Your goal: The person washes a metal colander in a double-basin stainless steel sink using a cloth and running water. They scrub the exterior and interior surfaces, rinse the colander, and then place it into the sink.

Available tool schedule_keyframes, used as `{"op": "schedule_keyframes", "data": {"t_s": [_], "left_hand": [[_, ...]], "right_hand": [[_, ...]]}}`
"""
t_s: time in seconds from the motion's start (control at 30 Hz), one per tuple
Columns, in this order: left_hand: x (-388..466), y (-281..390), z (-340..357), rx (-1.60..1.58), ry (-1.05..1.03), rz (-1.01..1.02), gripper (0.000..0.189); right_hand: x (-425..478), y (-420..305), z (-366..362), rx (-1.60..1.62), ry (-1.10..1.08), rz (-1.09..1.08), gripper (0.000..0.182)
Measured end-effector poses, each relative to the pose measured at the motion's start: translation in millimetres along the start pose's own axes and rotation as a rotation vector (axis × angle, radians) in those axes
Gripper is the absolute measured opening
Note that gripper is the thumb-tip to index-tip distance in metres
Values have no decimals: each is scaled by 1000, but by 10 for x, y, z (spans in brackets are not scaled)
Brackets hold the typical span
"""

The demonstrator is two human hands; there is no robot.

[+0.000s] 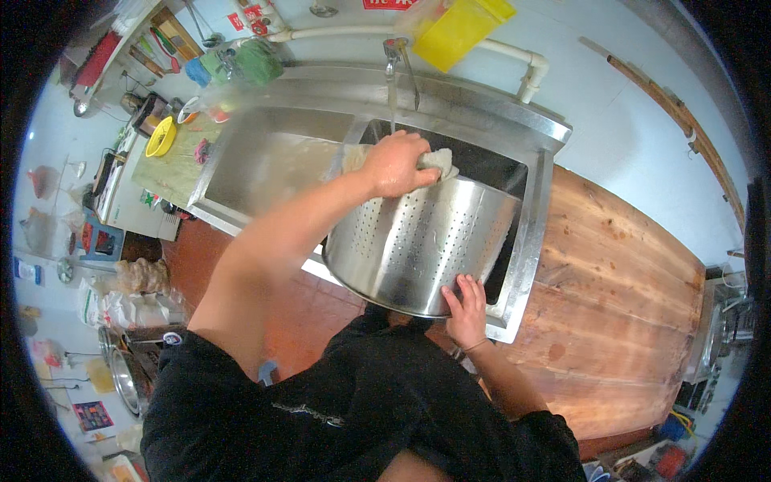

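Observation:
A large perforated stainless steel pot [415, 241] lies tilted on its side over the right basin of a steel sink [521, 289]. My left hand [394, 165] is closed on a pale cloth [440, 161] against the pot's upper end. Low on the pot's outer wall, near its rim, rests my right hand [467, 310] with its fingers spread. Behind my left hand, a faucet [393, 51] on the wall side lets down a thin stream of water; where it lands is hidden. The pot's inside is out of sight.
Cloudy water fills part of the left basin [289, 162]. A wooden board [608, 301] adjoins the sink at right. Left of the sink, a counter [174, 162] bears a yellow basket [161, 137]. A yellow container [461, 30] hangs beside the faucet, below a pipe.

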State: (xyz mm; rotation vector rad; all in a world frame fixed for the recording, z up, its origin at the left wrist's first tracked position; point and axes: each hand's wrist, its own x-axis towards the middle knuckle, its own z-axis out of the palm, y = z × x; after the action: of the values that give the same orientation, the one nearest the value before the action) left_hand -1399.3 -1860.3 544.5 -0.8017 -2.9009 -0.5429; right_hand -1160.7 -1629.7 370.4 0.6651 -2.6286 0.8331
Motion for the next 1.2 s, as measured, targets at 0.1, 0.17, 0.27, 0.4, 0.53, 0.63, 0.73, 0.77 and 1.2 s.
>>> {"op": "schedule_keyframes", "data": {"t_s": [0.1,0.17,0.27,0.4,0.53,0.63,0.73,0.77,1.2], "left_hand": [[-266,88,-98,-1,32,30,40],[-404,103,-78,19,75,52,38],[-521,149,-92,-8,73,29,37],[-645,254,-185,-26,139,50,36],[-813,269,-319,-18,139,72,37],[-923,276,-390,-46,126,91,35],[-911,218,-352,-68,87,88,34],[-841,192,-339,-66,47,74,33],[25,123,-366,-167,120,120,39]], "right_hand": [[-68,-3,49,7,-51,-15,58],[-73,-38,78,5,-83,6,58],[-69,-164,87,-13,-137,76,59],[-32,-399,61,-33,-139,153,60],[-36,-598,114,-86,-139,190,64],[-2,-731,164,-106,-129,224,66],[109,-831,211,-122,-103,263,74],[140,-858,227,-127,-92,276,77],[191,-1030,203,-82,-205,404,81]]}}
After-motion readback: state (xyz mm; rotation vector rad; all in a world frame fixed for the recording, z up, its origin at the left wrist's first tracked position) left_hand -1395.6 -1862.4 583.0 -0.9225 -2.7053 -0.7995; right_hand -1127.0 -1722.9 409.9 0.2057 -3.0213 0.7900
